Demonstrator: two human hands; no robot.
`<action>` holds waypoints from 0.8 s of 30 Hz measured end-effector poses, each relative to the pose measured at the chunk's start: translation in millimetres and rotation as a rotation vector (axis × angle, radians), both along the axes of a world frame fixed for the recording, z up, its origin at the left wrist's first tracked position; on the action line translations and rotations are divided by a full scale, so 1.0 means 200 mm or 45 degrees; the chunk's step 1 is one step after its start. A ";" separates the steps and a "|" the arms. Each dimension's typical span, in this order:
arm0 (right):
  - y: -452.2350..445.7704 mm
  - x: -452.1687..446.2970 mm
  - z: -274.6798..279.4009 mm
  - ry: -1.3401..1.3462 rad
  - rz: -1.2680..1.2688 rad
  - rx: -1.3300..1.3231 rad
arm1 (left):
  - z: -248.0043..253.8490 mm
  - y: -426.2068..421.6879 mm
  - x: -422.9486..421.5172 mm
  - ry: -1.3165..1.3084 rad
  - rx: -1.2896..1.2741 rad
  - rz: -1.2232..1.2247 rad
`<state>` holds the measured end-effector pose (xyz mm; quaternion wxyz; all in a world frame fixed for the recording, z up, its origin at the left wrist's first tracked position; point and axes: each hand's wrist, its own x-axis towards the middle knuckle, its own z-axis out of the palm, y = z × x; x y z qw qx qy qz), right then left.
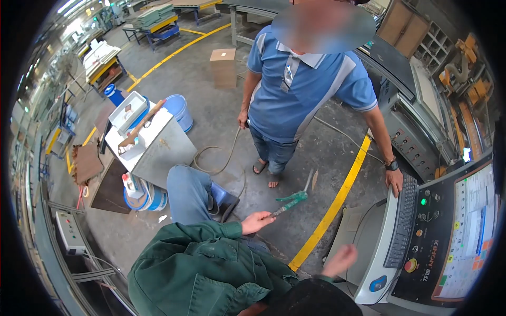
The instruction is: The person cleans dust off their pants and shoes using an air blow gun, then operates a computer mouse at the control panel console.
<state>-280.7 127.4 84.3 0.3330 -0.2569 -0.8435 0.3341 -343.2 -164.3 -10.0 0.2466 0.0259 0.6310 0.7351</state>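
Note:
My left hand (257, 222) is closed around the metal hose-end fitting of a green air blow gun (295, 198). The gun's thin nozzle points up and away over the floor, and its lever sticks out to the left. My right hand (341, 260) is raised at the lower middle, close to the left edge of a machine control console (375, 247) and apart from it. Motion blur smears its fingers, and no object shows in it. A co-worker in a blue polo shirt (303, 97) stands facing me, one hand (393, 183) resting on the console edge beside the keyboard (403, 221).
A hose (236, 145) loops on the floor near the co-worker. To the left stand a grey cabinet (166, 147) with a white tray (129, 111) on top, a blue bucket (179, 108) and a paint pail (158, 199). A cardboard box (223, 68) sits farther back. A mouse (378, 284) lies on the console.

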 end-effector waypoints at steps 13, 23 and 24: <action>-0.80 -0.34 -0.60 -0.455 0.633 -2.266 | 0.03 -0.29 0.11 0.270 -0.526 -0.498; -0.91 -0.43 -0.30 -0.945 1.893 -0.937 | 0.89 -0.52 -0.13 1.345 -1.547 0.082; -0.95 -0.51 -0.21 -0.836 2.000 -0.652 | 0.83 -0.57 -0.14 1.262 -1.651 0.012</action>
